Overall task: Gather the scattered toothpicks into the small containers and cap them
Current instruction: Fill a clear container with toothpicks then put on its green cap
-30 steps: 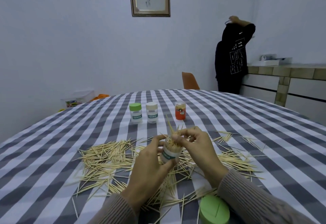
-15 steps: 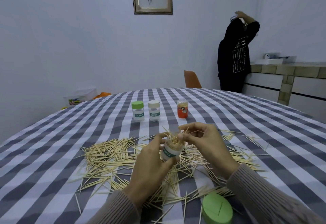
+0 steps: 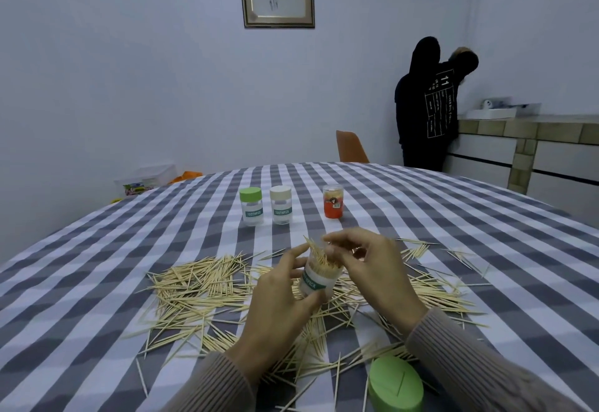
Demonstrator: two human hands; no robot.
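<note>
The step in hand was judged to be the loading and settling of toothpicks into an open container. The left hand [image 3: 278, 301] held the clear toothpick container [image 3: 319, 277] in a narrow grip, thumb curled under its base and fingers around its far side, lifted a little above the desk [image 3: 81, 269] over the middle of the scattered toothpicks [image 3: 201, 285]. The container was tilted slightly, its mouth packed with a bundle of toothpicks [image 3: 321, 254] that stood proud of the rim and fanned toward the far-left. The right hand [image 3: 372, 269] was at the mouth with its fingertips [image 3: 330, 243] curled in a fine pinch on the bundle tips. To do this step well, the container should be held upright or tipped only slightly toward the feeding hand, and the protruding sticks should be aligned parallel and tapped down before more are added; crossed sticks would likely jam and block the cap. The loose green cap [image 3: 396, 384] lay at the near edge of the desk, right of centre, with one toothpick resting on it; it should be cleared before fitting. Three further containers stood toward the far side: a green-capped jar [image 3: 251, 206], a cream-capped jar [image 3: 281, 204] just beside it, and a red-labelled jar [image 3: 333, 201] apart to the right. Most toothpicks were not yet gathered.
</note>
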